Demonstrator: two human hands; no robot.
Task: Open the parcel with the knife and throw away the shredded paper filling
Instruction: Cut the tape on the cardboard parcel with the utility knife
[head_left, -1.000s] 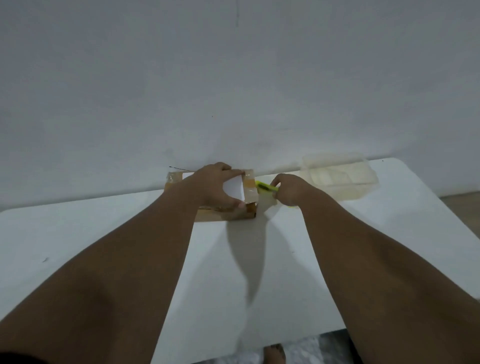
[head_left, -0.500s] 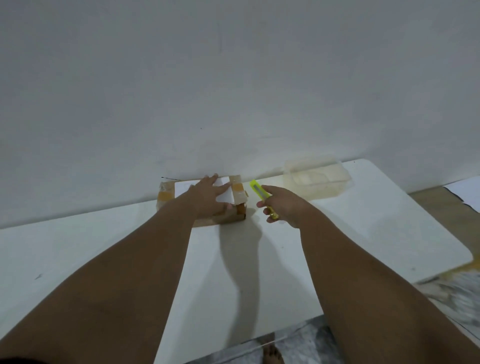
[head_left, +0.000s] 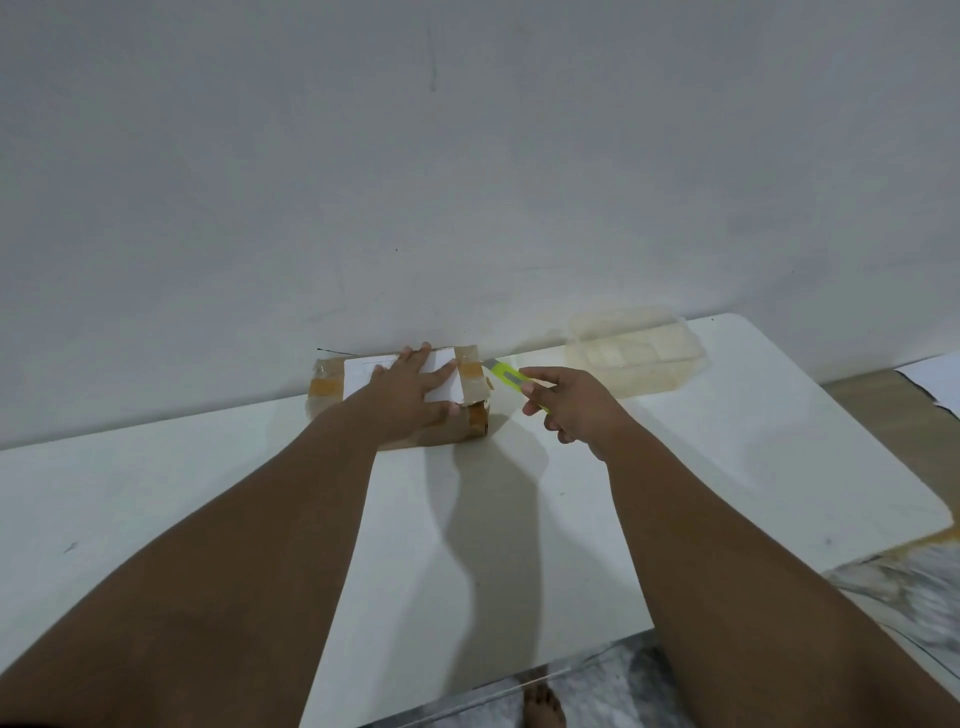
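Note:
A small brown cardboard parcel (head_left: 328, 387) with tape bands and a white label lies on the white table against the wall. My left hand (head_left: 410, 395) rests flat on top of it, fingers spread, pressing it down. My right hand (head_left: 571, 410) holds a yellow-green utility knife (head_left: 506, 376) just to the right of the parcel. The blade end points toward the parcel's taped right end and sits a short way off it. No shredded paper shows.
A clear plastic container (head_left: 636, 351) stands at the back right of the table (head_left: 519, 545), close to the wall. The table's right edge drops to a patterned floor. A bare foot (head_left: 543, 706) shows below the front edge.
My right hand has drawn the knife back from the parcel's right end and now holds it clear. My left hand has flattened on the parcel top. The view has shifted.

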